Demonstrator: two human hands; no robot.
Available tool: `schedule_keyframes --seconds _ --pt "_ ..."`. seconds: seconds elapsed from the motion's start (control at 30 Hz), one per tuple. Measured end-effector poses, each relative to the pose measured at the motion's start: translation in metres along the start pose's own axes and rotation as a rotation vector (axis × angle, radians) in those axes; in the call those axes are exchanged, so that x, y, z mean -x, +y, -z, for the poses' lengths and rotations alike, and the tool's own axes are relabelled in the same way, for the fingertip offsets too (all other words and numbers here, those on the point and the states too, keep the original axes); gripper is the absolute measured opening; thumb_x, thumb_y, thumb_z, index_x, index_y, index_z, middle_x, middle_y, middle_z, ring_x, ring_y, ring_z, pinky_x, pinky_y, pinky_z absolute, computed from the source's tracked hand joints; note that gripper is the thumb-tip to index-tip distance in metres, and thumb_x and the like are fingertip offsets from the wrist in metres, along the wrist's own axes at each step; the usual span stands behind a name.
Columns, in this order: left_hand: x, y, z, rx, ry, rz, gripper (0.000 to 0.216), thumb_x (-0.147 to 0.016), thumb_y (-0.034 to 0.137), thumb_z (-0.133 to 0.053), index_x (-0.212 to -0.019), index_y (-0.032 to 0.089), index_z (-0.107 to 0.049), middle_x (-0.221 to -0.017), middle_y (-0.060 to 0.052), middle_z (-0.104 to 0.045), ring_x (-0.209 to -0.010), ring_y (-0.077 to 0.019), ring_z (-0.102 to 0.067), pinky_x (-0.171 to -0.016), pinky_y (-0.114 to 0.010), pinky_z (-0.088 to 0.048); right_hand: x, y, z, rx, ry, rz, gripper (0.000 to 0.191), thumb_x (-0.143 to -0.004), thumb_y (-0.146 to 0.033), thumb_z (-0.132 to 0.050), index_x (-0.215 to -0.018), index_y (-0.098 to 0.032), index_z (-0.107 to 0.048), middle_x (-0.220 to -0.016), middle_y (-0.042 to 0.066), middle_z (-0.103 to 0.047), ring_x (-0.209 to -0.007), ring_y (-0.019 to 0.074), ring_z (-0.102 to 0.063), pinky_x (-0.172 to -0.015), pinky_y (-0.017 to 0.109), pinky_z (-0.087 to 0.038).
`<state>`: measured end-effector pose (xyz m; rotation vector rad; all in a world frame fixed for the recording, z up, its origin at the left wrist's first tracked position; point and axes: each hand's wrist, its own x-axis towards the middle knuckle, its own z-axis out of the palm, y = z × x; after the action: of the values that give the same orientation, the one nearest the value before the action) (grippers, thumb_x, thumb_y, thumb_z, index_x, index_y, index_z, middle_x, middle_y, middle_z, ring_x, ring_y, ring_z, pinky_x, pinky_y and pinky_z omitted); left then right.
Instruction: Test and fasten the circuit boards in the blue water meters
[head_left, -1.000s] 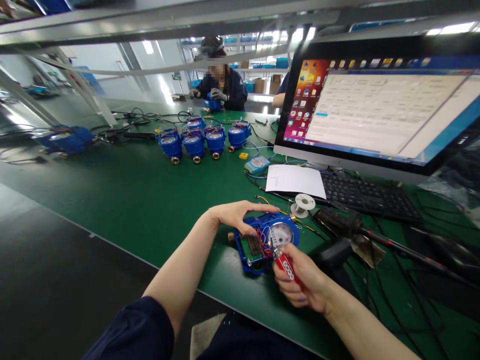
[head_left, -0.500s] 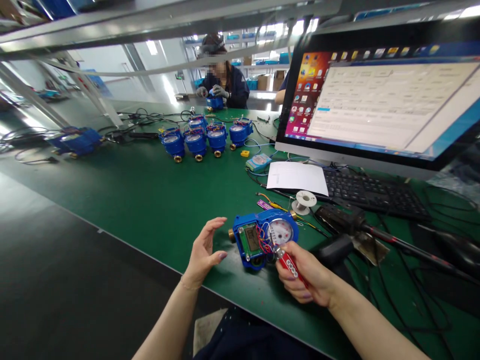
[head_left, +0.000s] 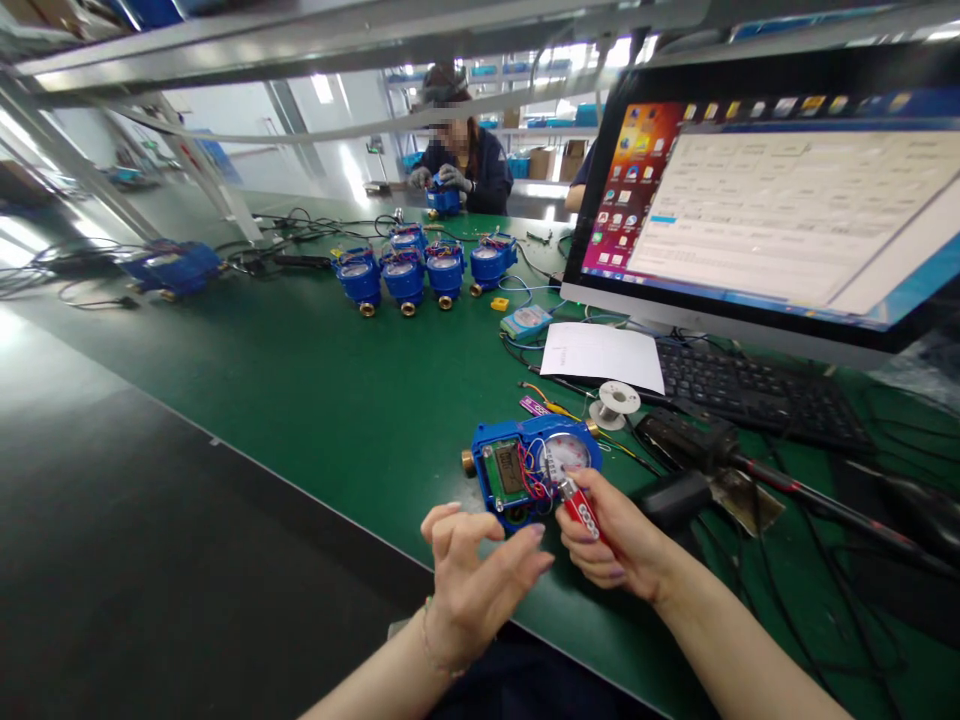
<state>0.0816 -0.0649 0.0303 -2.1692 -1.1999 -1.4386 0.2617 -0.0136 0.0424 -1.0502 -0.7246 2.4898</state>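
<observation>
A blue water meter (head_left: 536,430) lies on the green table in front of me. Its case shows a circuit board with a small display (head_left: 510,472), thin coloured wires (head_left: 534,476) and a round white dial (head_left: 566,455). My right hand (head_left: 611,535) grips a red lighter (head_left: 581,510) with a metal top, held close to the wires at the dial's lower edge. My left hand (head_left: 480,575) is in front of the meter's near edge, fingers bent and apart, nothing in them.
A solder spool (head_left: 616,403), paper sheet (head_left: 602,357) and keyboard (head_left: 750,395) lie beyond the meter. The monitor (head_left: 765,215) stands at right, near a black tool (head_left: 682,440) and cables. Several blue meters (head_left: 405,275) stand farther back; a gloved co-worker (head_left: 469,170) sits opposite.
My left hand has moved right and nearer my body, from beside the meter to in front of it. My right hand keeps the lighter at the wires. The view has shifted slightly.
</observation>
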Motion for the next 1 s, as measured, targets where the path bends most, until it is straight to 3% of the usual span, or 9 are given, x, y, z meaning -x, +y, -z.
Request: schedule_keyframes --seconds 0.13,0.37,0.8,1.0 --pt "-0.016 0.011 -0.009 -0.018 -0.045 0.081 0.01 -0.077 0.02 -0.066 -0.086 0.025 -0.065 -0.072 0.0 -0.053 -0.075 -0.0147 -0.045 -0.081 -0.033 -0.031 -0.002 0.002 -0.001 0.002 0.012 -0.002 0.065 -0.086 -0.058 -0.008 -0.043 -0.017 -0.033 -0.028 -0.005 -0.023 -0.021 0.0036 -0.017 -0.022 0.013 -0.012" --pt "-0.014 0.006 -0.012 -0.052 -0.059 0.096 0.008 -0.076 0.014 -0.063 -0.074 0.021 -0.062 -0.071 0.0 -0.054 -0.077 -0.0159 -0.044 -0.081 -0.034 -0.03 -0.001 0.003 -0.004 -0.007 -0.02 -0.006 0.065 -0.086 -0.057 -0.009 -0.043 -0.017 -0.035 -0.029 -0.005 -0.022 -0.021 0.0036 -0.017 -0.022 0.013 -0.01" --pt "-0.009 0.0 -0.011 -0.065 -0.071 0.076 0.008 -0.075 0.013 -0.063 -0.075 0.021 -0.062 -0.073 0.0 -0.055 -0.078 -0.016 -0.045 -0.083 -0.035 -0.03 -0.001 0.002 -0.001 0.058 0.005 -0.019 0.06 -0.086 -0.048 -0.007 -0.043 -0.017 -0.035 -0.03 -0.005 -0.021 -0.022 0.0049 -0.016 -0.023 0.014 -0.011" --pt "-0.006 -0.001 -0.015 -0.012 0.001 0.114 0.005 -0.077 0.017 -0.064 -0.074 0.02 -0.062 -0.073 0.0 -0.055 -0.078 -0.0158 -0.045 -0.083 -0.035 -0.03 -0.001 0.002 0.0 0.093 0.007 -0.054 0.062 -0.086 -0.048 -0.005 -0.042 -0.017 -0.035 -0.029 -0.004 -0.022 -0.021 0.005 -0.015 -0.022 0.014 -0.011"
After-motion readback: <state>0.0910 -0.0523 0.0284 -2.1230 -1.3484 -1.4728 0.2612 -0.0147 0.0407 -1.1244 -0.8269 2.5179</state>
